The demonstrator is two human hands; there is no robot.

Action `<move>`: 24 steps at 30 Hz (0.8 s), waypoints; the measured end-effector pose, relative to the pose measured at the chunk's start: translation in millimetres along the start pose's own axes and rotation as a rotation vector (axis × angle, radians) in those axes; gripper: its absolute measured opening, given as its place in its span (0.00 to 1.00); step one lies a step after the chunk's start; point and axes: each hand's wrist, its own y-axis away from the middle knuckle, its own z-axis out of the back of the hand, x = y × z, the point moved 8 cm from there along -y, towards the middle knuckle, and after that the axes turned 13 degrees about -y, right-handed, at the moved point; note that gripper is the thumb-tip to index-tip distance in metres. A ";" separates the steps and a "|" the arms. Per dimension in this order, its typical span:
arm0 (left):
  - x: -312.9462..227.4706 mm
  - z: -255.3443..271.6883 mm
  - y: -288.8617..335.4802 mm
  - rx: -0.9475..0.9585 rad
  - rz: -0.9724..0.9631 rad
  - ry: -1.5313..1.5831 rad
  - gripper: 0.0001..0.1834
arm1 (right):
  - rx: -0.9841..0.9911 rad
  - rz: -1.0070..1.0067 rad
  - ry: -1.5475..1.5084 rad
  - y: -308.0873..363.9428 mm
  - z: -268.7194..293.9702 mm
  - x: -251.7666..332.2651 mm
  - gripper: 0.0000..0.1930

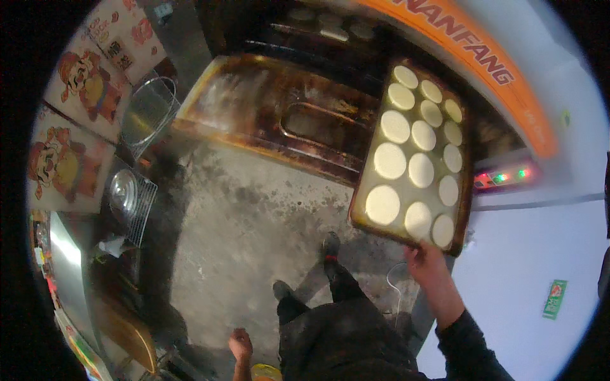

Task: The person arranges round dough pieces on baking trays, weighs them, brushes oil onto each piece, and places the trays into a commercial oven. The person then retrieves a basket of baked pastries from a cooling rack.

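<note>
My right hand (427, 261) grips the near edge of a dark rectangular baking tray (389, 233), its fingers closed at the rim. Rows of pale round dough discs (389, 160) lie flat on the tray, on a shiny, oily-looking surface. The tray's far end reaches into the oven opening, and its left side overlaps the lowered oven door (235, 82). Low down, near my body, my left hand (240, 346) hangs with its fingers curled in, and I see nothing in it.
More pale discs (333, 28) sit inside the dark oven at the back. Lit indicators glow on a control panel (502, 178) right of the tray. To the left are a wire basket (149, 111), a round metal lid (123, 190) on a wire rack (143, 209), and a metal counter (67, 244).
</note>
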 end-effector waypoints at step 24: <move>-21.7 -359.2 194.9 0.467 0.248 -0.125 0.16 | -0.119 -0.140 -0.355 -288.4 -152.9 266.1 0.16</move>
